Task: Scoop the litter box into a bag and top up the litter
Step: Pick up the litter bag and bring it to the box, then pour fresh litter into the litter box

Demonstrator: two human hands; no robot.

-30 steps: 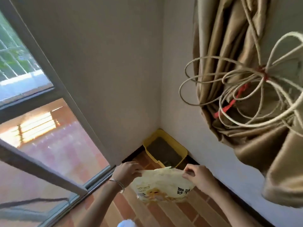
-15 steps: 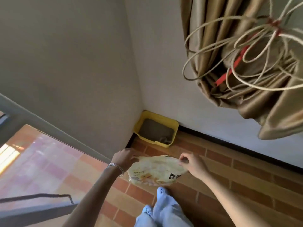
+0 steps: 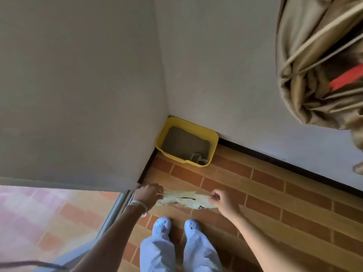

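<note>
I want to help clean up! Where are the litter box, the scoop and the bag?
litter box (image 3: pixel 213 148), head view, on its yellow right wall.
scoop (image 3: pixel 196 158), head view, on its pale body inside the box.
bag (image 3: pixel 188 202), head view, on its middle.

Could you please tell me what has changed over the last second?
The view has tipped down toward the floor, so the litter bag now shows its top edge rather than its printed face. Nothing was let go: the left hand and right hand still pinch its two ends. The yellow litter box stays in the corner, scoop inside.
</note>
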